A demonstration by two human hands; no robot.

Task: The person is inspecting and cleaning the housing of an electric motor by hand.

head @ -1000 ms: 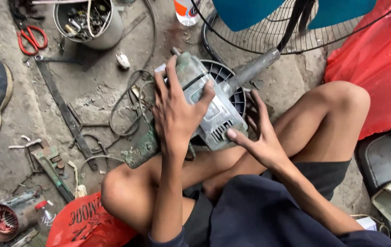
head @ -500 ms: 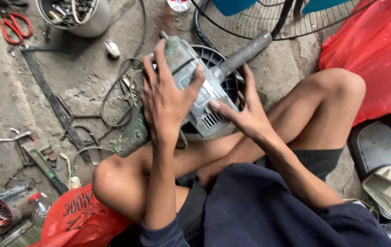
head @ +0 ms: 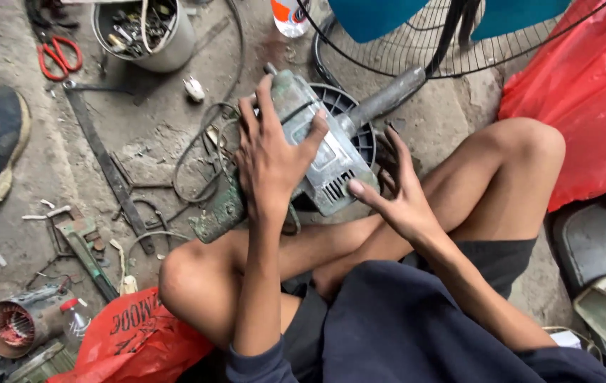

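Head view: two bare hands on a worn grey-green power tool held over crossed legs.

The left hand (head: pixel 271 159) has its fingers (head: pixel 266 99) spread and wrapped over the power tool (head: pixel 317 152), gripping its body from above. The right hand (head: pixel 395 195) is open, thumb pressed against the vented side of the housing. The tool's side handle (head: pixel 384 99) points toward a fan grille (head: pixel 416 57). On the concrete floor (head: pixel 47 177) nearby lie a metal can of bits (head: pixel 143 32), red-handled scissors (head: pixel 58 57), loose wire (head: pixel 200 152) and a red plastic bag (head: pixel 587 92).
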